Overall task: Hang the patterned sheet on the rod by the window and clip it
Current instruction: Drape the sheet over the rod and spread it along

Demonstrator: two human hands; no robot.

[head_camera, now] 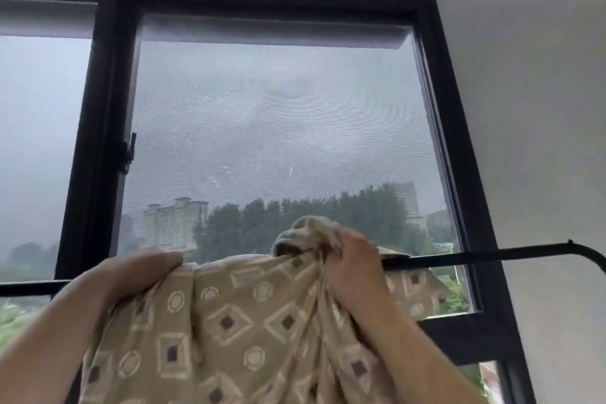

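In the head view, the patterned sheet [249, 315] drapes over the black rod [475, 257] in front of the window [275, 128], hanging down between both raised arms. The left hand [131, 275] lies curled over the sheet's top edge at the rod, fingers folded onto the cloth. The right hand [354, 269] is clenched around a bunched fold of the sheet, against the rod.

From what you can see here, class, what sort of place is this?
Probably a room in a high-rise flat: a black-framed window looks down on trees and tower blocks, and both hands drape a patterned sheet over a black rod beside it.
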